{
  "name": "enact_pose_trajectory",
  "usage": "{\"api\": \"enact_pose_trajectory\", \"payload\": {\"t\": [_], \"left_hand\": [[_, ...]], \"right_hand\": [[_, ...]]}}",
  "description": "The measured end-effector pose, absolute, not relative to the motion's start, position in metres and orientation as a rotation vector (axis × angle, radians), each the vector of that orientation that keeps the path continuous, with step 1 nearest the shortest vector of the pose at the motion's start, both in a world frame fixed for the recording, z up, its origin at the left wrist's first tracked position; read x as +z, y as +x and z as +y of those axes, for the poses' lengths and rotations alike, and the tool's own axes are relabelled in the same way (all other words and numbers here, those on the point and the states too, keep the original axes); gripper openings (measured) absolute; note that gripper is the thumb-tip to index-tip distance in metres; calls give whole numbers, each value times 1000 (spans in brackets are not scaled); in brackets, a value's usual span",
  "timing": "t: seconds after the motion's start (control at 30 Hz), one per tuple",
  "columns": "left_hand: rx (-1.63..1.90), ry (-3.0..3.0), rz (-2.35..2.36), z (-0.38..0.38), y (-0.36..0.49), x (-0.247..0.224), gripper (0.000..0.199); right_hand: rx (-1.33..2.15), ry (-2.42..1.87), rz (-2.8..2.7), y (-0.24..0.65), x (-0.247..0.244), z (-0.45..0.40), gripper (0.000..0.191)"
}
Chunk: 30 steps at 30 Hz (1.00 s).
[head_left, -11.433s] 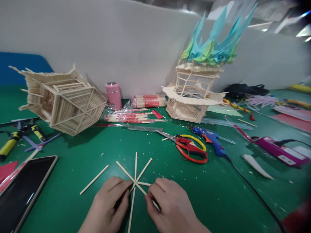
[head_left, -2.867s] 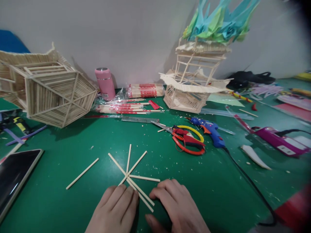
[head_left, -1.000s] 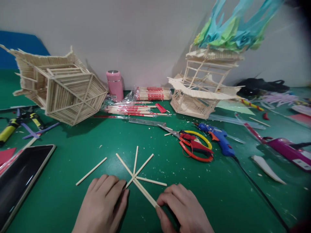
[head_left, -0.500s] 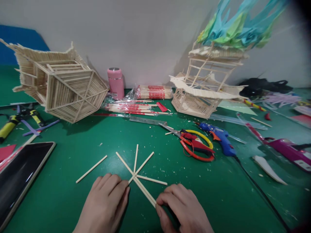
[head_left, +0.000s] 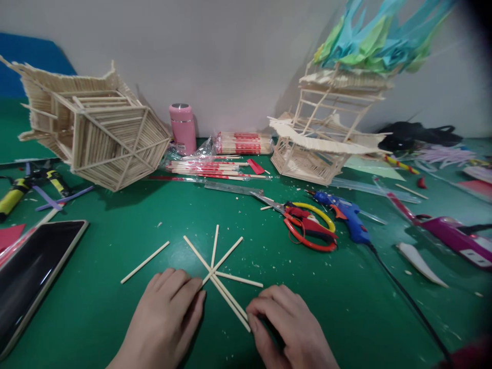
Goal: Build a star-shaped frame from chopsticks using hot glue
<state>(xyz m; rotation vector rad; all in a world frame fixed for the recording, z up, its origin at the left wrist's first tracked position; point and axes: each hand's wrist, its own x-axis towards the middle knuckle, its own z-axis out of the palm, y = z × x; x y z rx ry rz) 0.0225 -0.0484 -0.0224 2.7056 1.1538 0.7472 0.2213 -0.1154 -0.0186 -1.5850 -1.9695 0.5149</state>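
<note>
Several pale wooden sticks [head_left: 229, 254] lie on the green table like spokes, meeting at one point. My left hand [head_left: 169, 307] rests at the lower left of this star, thumb and fingers closed on the end of one stick, most of which they cover. On the other side, my right hand [head_left: 286, 323] pinches the outer end of a stick [head_left: 232, 294] pointing down and right. Close alongside that one lies another stick [head_left: 230, 303], its free end near my right thumb. A loose stick [head_left: 145, 262] lies apart, beyond my left hand.
Scissors [head_left: 307, 225], a blue glue gun [head_left: 348, 212] and its cord lie to the right. A tablet-like device [head_left: 36, 277] is at left. Behind stand two stick-built models [head_left: 115, 138], [head_left: 307, 159], a pink flask [head_left: 182, 130] and packs of sticks [head_left: 244, 143].
The view has shifted slightly. By my right hand, the lower stick's end now shows free of the fingers, and the two neighbouring sticks spread a little apart. My left hand keeps its place.
</note>
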Motion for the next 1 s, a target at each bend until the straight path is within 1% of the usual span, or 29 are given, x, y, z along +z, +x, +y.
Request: {"api": "enact_pose_trajectory", "payload": {"t": [0.1,0.27,0.57,0.83,1.0], "left_hand": [[821,2694,1173,-48,22,-15,19],[927,2623,1232,-51,8,-13,19],[928,2558,1250,-56,-8,-16,18],[837,2428,1262,-53,-14,-20,16],[914,2350,1276,-51,-9,-19,18]], "right_hand": [[614,-1570,-1897,224,-11,-117,14],[605,-1460,-1945,230,-11,-125,17],[587,-1456,-1969,226,-18,-125,21],[502,-1449,-2078,226,-22,-125,16],[470,-1442,-2088,223,-23,-122,15]]}}
